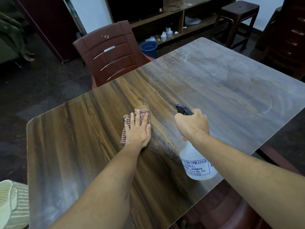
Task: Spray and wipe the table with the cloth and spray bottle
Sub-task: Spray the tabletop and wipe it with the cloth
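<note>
Table (214,80): spray bottle (196,164) nozzle forward-left, base nearward.

The tabletop (214,80) shows open wood across the upper right of the frame and again along the lower left, with room for a sweep. At centre the left grip (138,129) lies flat on the cloth (143,113). Just right of it the right grip (191,124) holds the spray bottle (196,164) tilted near the right edge, leaving a narrow gap between them. Both forearms cross the near tabletop from the bottom of the frame. A brown chair (109,52) stands tight against the upper-left edge. A blue bucket (148,47) sits on the floor beyond it, and a dark stool (237,17) stands past the far corner.
</note>
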